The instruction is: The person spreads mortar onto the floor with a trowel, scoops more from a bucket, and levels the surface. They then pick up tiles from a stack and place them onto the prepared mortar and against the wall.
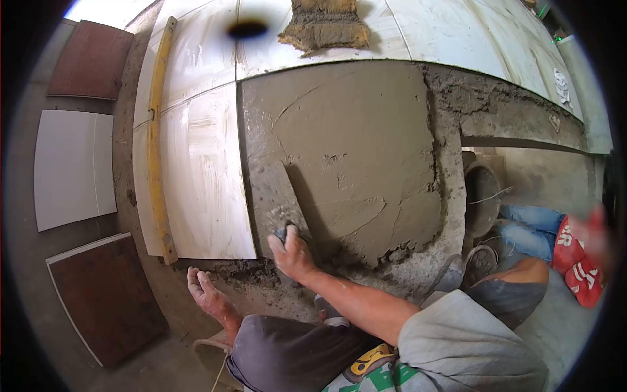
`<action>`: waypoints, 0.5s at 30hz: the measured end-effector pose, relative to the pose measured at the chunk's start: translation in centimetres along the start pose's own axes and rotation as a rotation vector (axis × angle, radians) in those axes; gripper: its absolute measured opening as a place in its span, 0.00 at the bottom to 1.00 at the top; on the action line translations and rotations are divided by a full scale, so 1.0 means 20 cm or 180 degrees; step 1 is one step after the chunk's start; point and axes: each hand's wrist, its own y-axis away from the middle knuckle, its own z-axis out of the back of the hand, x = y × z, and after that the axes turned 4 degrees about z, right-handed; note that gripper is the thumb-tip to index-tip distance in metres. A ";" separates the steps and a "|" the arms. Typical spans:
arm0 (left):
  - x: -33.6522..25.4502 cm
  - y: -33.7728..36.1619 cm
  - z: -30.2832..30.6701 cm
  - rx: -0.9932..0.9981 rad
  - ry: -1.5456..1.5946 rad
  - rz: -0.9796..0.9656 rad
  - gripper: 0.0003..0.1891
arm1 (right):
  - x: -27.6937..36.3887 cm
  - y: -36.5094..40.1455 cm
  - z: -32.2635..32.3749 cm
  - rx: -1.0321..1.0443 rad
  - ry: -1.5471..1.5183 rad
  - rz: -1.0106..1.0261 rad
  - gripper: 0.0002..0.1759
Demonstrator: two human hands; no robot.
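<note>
Gripping a grey metal trowel (279, 189), the right hand (292, 253) works at the frame's centre over smooth grey wet mortar (359, 137) spreading above it, while the empty left hand (210, 295) hovers half-open, lower left.

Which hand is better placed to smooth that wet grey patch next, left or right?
Probably the right hand: it grips the trowel, whose blade lies on the wet mortar. The left hand looks empty, beside the white tile's near edge.
</note>
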 end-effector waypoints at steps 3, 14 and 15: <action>-0.01 0.03 0.07 -0.0057 -0.0159 0.0395 0.21 | 0.08 -0.12 -0.10 0.0045 -0.0200 -0.0438 0.08; 0.04 -0.09 0.16 0.0007 -0.0161 0.0501 0.21 | 0.03 -0.16 -0.40 0.0077 -0.1910 -0.2562 0.17; 0.02 -0.08 0.15 0.0098 -0.0128 0.0547 0.21 | 0.04 -0.23 -0.31 0.0576 -0.3491 -0.3674 0.18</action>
